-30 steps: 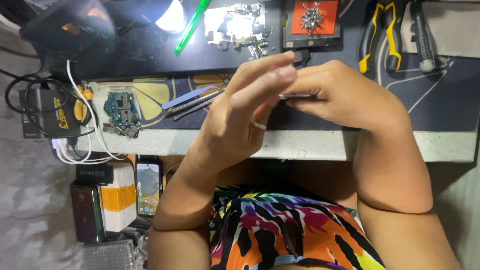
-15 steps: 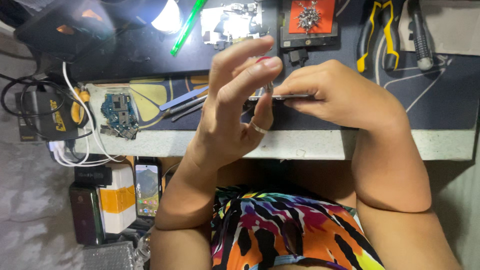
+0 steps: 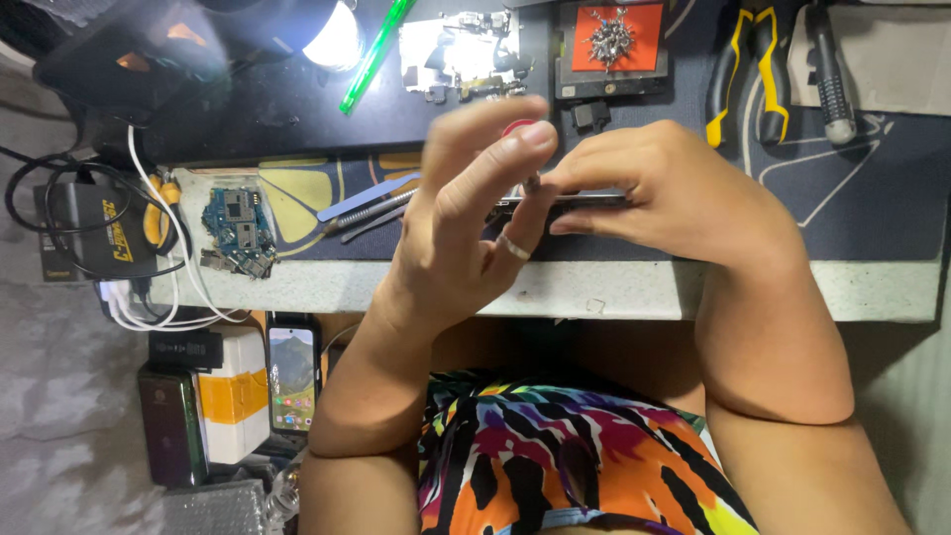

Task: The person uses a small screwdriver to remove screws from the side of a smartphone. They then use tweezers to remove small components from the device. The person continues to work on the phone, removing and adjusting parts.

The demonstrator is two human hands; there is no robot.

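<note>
Head view: right hand [image 3: 684, 193] grips thin flat phone [image 3: 565, 199] edge-on. Left hand [image 3: 466, 228] touches its left end, fingers loosely spread. Blue circuit board [image 3: 236, 228] lies far left.

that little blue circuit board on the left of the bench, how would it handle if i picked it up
The blue circuit board looks thin and flat, so probably light and stiff. Its bare chips and loose-looking bits at the lower edge suggest it is fragile; gripping by the edges seems safest.
</note>
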